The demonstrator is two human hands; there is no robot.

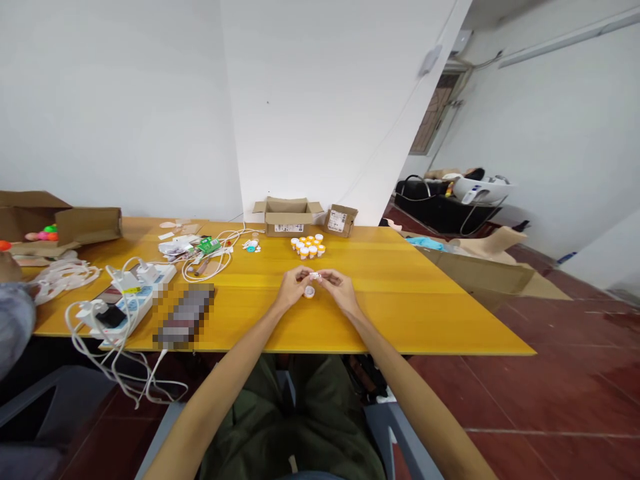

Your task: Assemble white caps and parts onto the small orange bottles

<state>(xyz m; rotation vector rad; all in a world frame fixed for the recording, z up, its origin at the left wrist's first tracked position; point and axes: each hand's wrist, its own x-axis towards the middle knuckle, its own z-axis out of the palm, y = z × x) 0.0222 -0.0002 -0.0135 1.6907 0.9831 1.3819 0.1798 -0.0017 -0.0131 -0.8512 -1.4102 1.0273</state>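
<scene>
Far left, carton (pixel 89 228), flaps open, coloured balls at its mouth; a co-worker's sleeve (pixel 14 320) is below it. Next, power strip (pixel 159 285) with plugs and cables, then phone (pixel 186 317), pixelated, at the front edge of the tabletop (pixel 415 313). Behind, a green packet (pixel 209 245) amid cables. Right of it, small parts (pixel 251 246), white with some blue, lie loose, well apart from both hands; judged not yet dealt with.

Left hand (pixel 294 287): forearm runs forward and inward from lower left, low over the tabletop, palm turned inward. Its fingers pinch the left side of a white piece (pixel 315 276). Bottles (pixel 307 248), white-topped and orange, stand in a tight group beyond; these look finished, though contents are too small to read. Just below the white piece, a round piece (pixel 309 292) sits on the tabletop between the hands; cap or open vessel, cannot tell.

Right hand (pixel 340 290): near mirror image, forearm angled in from lower right, wrist slightly bent, fingers closed on the piece's right side. Judgement: mid-step, this piece in work, round piece not joined to it.
</scene>
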